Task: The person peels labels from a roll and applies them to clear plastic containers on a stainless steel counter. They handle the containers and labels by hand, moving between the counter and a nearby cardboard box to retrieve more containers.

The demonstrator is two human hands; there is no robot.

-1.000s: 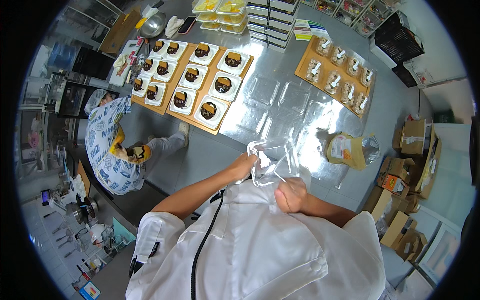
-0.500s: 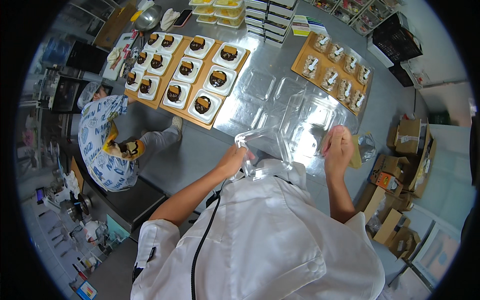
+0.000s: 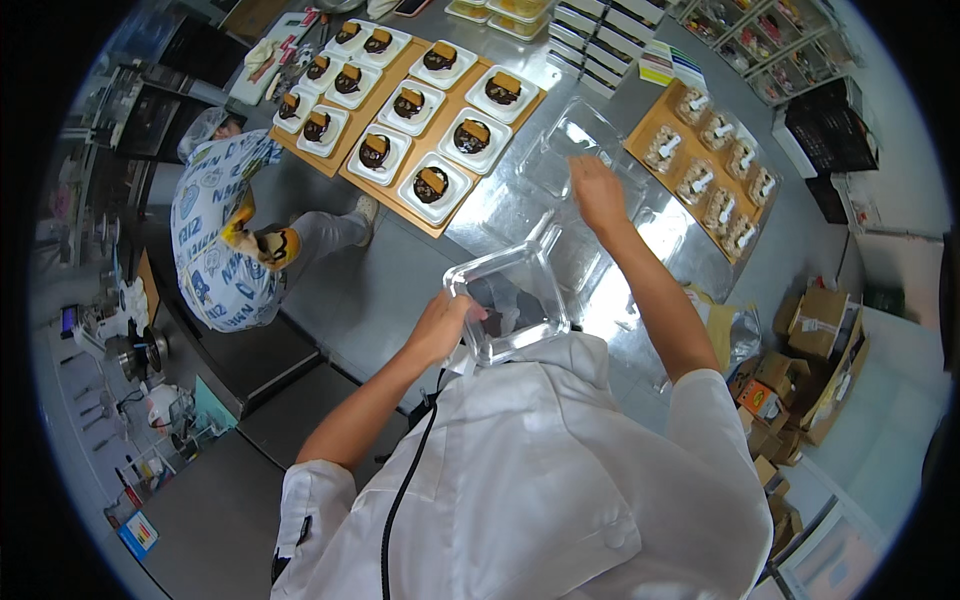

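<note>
My left hand [image 3: 446, 326] grips the rim of a clear square plastic lid [image 3: 512, 298], tilted up in front of my white jacket. My right hand [image 3: 600, 196] reaches out over the steel table, its fingers closed at the near edge of another clear plastic lid [image 3: 588, 132]. That lid's contact with the table is hard to make out through the glare. Left of it, white square trays [image 3: 440, 207] each hold a round chocolate-topped dessert [image 3: 431, 184] with a brown biscuit on top.
Wooden boards [image 3: 362, 176] carry the desserts. Another wooden board [image 3: 640, 150] on the right holds several clear packs with white spoons. Black-and-white boxes [image 3: 603, 45] are stacked at the back. A co-worker [image 3: 225, 230] bends at the left; cardboard boxes [image 3: 818, 322] stand at the right.
My right hand has moved forward and left, from the table's near right to the lid out on the table. My left hand keeps its lid, now tilted more upright. The view has shifted slightly.
</note>
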